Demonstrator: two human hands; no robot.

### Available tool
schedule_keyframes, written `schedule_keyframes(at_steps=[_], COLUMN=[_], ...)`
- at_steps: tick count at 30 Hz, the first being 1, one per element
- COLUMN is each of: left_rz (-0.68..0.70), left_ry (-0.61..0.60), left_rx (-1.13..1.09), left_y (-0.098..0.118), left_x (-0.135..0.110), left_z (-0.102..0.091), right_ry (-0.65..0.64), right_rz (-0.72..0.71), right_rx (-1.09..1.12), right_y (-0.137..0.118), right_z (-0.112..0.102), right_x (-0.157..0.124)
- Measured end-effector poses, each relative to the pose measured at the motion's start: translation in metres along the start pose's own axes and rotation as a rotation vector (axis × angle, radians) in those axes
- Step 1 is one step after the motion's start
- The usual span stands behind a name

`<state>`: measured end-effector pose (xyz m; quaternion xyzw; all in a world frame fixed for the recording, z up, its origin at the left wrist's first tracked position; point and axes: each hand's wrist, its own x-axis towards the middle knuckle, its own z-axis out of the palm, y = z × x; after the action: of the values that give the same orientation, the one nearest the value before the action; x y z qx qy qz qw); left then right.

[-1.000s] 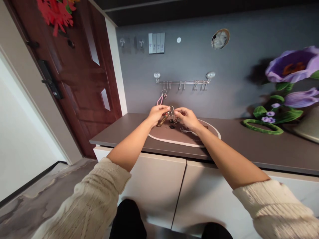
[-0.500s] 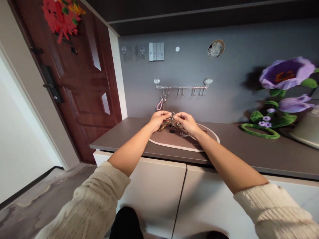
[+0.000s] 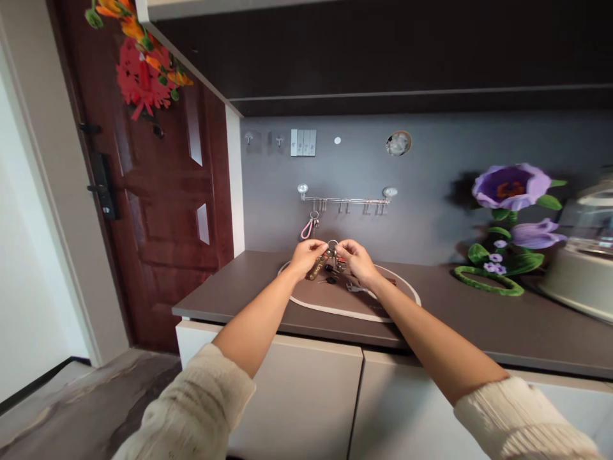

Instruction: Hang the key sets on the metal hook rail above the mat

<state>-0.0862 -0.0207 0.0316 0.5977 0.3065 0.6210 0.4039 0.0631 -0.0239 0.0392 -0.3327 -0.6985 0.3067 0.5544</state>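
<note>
Take the key ring (image 3: 332, 243) as the centre of the clock, twelve being up in the view: it is held above the mat (image 3: 325, 308), with keys hanging below it. The left hand (image 3: 308, 257) pinches it from the nine o'clock side and the right hand (image 3: 357, 260) from three, fingertips close together. A brown tag (image 3: 315, 269) hangs at seven, near the left fingers. Just after twelve, the hook rail (image 3: 345, 200) crosses the wall, with a pink strap (image 3: 306, 229) hanging at ten, near the left hand (the tightest side for moving). At six, the mat's pale rim stops just short of the counter's (image 3: 223, 281) front edge; the counter's left end lies between eight and nine, near the door (image 3: 167, 255). More room opens towards three, where counter surface runs from the mat to a green loop (image 3: 493, 284) beneath the purple flower (image 3: 511, 187).
</note>
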Motion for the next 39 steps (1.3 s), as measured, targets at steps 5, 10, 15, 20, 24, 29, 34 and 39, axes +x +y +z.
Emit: schedule_keyframes(at_steps=[5,10,15,20,24,29,34,39], left_rz=[0.107,0.122,0.094,0.045,0.008,-0.013,-0.03,-0.002], left_ry=[0.175,0.307,0.431,0.496,0.518,0.54,0.573,0.563], left_rx=[0.196,0.375,0.588,0.639,0.641,0.652,0.651,0.642], left_y=[-0.002,-0.01,-0.013,-0.009,-0.008,-0.008,-0.008,-0.009], left_x=[0.004,0.012,0.013,0.01,0.01,0.012,0.012,0.014], left_z=[-0.002,-0.008,-0.014,-0.014,-0.013,-0.013,-0.012,-0.012], right_ry=[0.024,0.039,0.078,0.169,0.255,0.342,0.441,0.486], right_rz=[-0.028,-0.009,0.037,0.019,0.015,0.071,0.163,0.203], right_rx=[-0.068,-0.068,-0.041,-0.133,-0.223,-0.244,-0.248,-0.264], right_y=[0.001,0.001,-0.011,-0.012,-0.007,-0.005,-0.007,-0.007], right_z=[-0.003,0.001,0.011,0.019,0.023,0.031,0.04,0.046], right_x=[0.015,0.038,0.06,0.086,0.109,0.126,0.134,0.142])
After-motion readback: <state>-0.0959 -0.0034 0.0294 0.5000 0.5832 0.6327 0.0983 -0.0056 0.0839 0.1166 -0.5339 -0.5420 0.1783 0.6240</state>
